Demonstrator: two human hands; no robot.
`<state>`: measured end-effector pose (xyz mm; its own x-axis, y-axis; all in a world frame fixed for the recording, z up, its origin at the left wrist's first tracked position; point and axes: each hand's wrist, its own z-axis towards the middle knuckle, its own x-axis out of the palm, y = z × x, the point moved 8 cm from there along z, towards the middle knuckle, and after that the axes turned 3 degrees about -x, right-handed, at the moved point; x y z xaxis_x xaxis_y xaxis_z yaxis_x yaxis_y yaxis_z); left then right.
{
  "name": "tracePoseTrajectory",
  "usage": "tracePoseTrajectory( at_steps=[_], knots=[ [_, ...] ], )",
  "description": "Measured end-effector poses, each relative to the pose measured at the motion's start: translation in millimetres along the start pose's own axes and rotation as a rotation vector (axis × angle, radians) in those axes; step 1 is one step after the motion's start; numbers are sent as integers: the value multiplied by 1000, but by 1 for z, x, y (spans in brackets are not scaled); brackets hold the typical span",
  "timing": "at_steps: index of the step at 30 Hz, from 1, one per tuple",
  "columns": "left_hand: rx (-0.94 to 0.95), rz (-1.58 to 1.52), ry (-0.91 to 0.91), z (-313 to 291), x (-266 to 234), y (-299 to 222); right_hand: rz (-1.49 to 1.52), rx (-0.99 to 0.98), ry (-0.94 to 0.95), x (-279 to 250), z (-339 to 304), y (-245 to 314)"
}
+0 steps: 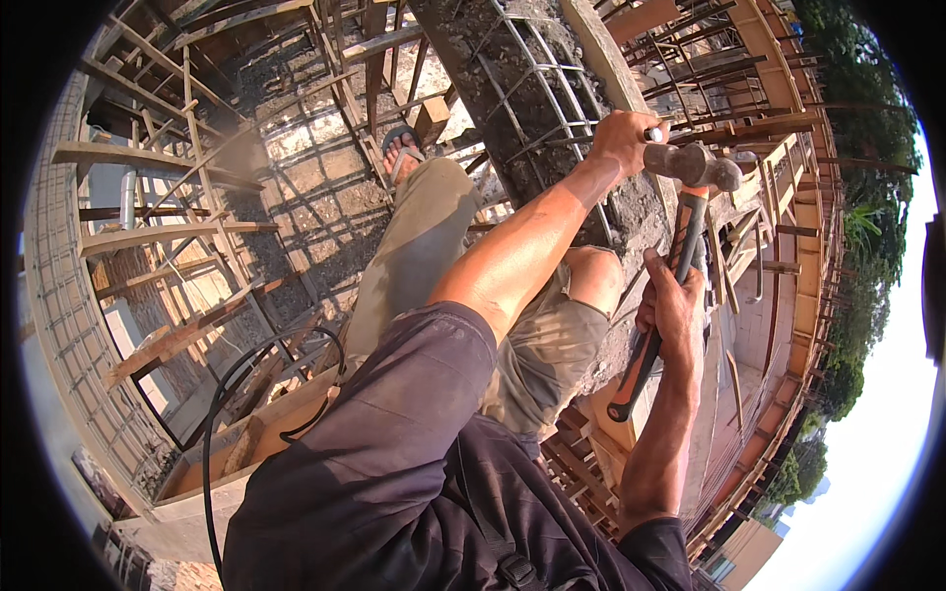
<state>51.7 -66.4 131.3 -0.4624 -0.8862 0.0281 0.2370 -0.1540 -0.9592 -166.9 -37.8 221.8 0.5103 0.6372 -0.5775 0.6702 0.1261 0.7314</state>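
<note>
My right hand (674,307) is wrapped round the handle of a hammer (688,231), black with orange parts and a heavy, worn grey metal head. The hammer head lies just right of my left hand (621,144), close to its knuckles. That left hand is closed in a fist round a metal rod (652,135). Only the rod's round, bright end shows; the rest is hidden by the fingers. Beneath both hands runs a rough concrete beam (631,212), with a cage of steel reinforcing bars (537,74) along its trough.
Timber props and planks (187,231) fill the lower level on the left. A sandalled foot (401,153) rests beside a wooden block (432,120). A black cable (209,443) loops at lower left. Formwork boards (803,295) curve along the right, with trees (852,246) beyond.
</note>
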Motion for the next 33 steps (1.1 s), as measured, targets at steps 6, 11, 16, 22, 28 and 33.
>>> tracePoseTrajectory(
  at_steps=[6,11,16,22,28,33],
  knots=[
    [204,-28,-33,-88,-19,1,124,82,-25,-8,-34,-21],
    [400,43,79,-160,-31,-3,165,7,-124,-40,-63,-9],
    [379,-92,-99,-89,-27,-85,231,-107,-238,-69,-82,5],
    [372,-140,-147,-50,-25,-94,339,-295,-312,-78,-104,50],
    [135,-102,-239,-17,-26,-45,294,-403,-381,-82,-109,99],
    [74,-60,-292,1,-24,-37,297,-491,-353,-63,-59,110]
  ],
)
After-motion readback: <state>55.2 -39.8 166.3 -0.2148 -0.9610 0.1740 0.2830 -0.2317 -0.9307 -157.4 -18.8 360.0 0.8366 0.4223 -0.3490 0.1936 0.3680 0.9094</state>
